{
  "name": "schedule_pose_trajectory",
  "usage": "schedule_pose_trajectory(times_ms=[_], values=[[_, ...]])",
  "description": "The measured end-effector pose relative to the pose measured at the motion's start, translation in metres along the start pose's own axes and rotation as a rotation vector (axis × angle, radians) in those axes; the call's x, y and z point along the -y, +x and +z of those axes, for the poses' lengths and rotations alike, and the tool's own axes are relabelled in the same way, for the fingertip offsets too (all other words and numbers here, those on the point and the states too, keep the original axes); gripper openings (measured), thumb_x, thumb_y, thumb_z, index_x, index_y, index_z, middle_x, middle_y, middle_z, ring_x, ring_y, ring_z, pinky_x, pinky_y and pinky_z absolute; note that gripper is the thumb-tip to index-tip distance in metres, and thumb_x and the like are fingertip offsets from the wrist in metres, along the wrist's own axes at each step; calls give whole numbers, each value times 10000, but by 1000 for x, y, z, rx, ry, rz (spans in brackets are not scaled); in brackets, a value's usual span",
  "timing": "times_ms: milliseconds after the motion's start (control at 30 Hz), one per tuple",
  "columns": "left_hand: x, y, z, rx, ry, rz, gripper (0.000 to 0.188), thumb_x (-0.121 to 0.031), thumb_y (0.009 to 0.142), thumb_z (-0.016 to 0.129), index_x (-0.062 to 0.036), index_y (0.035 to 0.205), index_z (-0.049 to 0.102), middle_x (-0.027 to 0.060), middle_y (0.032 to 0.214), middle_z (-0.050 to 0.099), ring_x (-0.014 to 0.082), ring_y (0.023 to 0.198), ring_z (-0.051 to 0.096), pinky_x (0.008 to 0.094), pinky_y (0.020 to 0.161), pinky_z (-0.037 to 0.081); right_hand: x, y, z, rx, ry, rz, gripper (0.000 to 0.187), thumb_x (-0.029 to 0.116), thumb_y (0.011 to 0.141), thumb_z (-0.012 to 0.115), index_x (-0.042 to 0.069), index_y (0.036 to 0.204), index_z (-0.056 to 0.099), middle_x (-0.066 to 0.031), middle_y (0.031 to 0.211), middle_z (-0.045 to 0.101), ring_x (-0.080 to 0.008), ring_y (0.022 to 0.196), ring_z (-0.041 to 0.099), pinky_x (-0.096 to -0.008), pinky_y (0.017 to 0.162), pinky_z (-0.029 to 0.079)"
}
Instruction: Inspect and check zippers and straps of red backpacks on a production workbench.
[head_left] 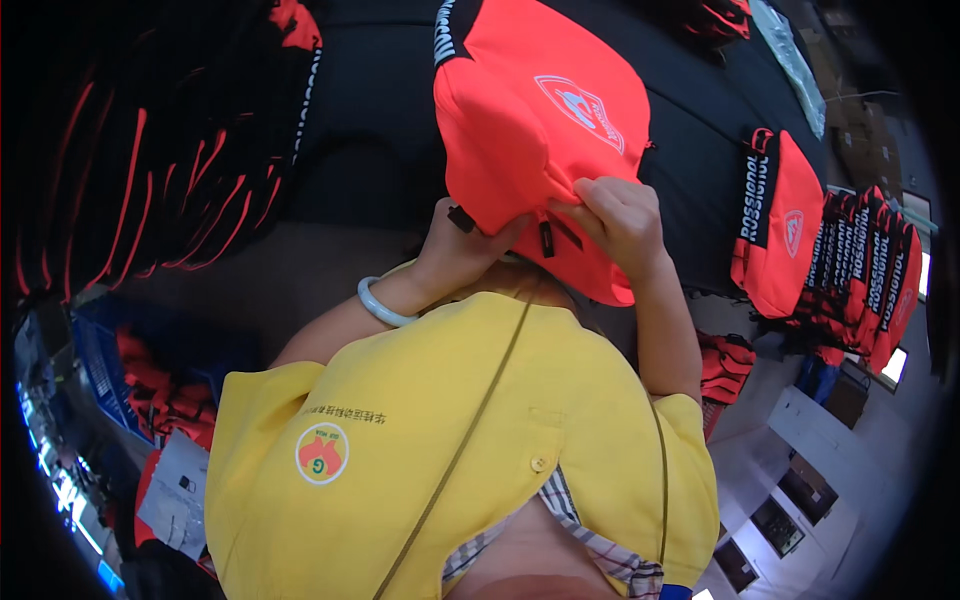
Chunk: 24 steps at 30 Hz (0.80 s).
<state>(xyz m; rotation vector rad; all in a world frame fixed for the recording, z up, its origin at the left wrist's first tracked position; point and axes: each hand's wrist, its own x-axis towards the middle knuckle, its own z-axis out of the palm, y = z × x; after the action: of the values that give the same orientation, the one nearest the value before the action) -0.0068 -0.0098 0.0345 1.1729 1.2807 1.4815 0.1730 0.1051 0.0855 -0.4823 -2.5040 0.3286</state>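
Observation:
A bright red fabric bag (530, 110) with a black lettered panel and a pale shield emblem is held up in front of my chest. My right hand (622, 222) pinches the red cloth at the bag's near edge, its fingers curled in. On the other side, my left hand (455, 252), with a pale bangle at the wrist, grips the same bag from below; its fingertips are partly hidden by the cloth. Between the hands hang a small black tab (546, 240) and a dark strip, perhaps part of a zipper. A black buckle-like piece (461, 219) sits by my left hand.
A black-covered table (370, 95) lies beyond the hands. Black pieces with red edging (140, 200) are heaped at left. On the right, a red bag (790, 225) stands beside a row of similar bags (880, 270). A blue crate (95, 345) with red items is lower left.

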Motion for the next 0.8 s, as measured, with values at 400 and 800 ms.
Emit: schedule_pose_trajectory(times_ms=[400, 800], values=[[-7, -34, -82, 384, 134, -860, 376, -386, 950, 569, -27, 1011, 660, 122, 843, 668, 272, 751, 645, 351, 703, 494, 45, -26, 14, -19, 91, 144, 280, 115, 657, 828, 47, 827, 616, -85, 649, 568, -247, 529, 560, -334, 474, 441], [-31, -5, -26, -197, -1059, -783, 625, -468, 956, 537, -33, 1390, 425, 100, 1405, 491, 234, 1277, 480, 411, 1101, 350, 44, -70, 47, 14, 176, 259, 332, 172, 654, 825, 69, 885, 610, -83, 690, 549, -272, 605, 556, -355, 515, 441]])
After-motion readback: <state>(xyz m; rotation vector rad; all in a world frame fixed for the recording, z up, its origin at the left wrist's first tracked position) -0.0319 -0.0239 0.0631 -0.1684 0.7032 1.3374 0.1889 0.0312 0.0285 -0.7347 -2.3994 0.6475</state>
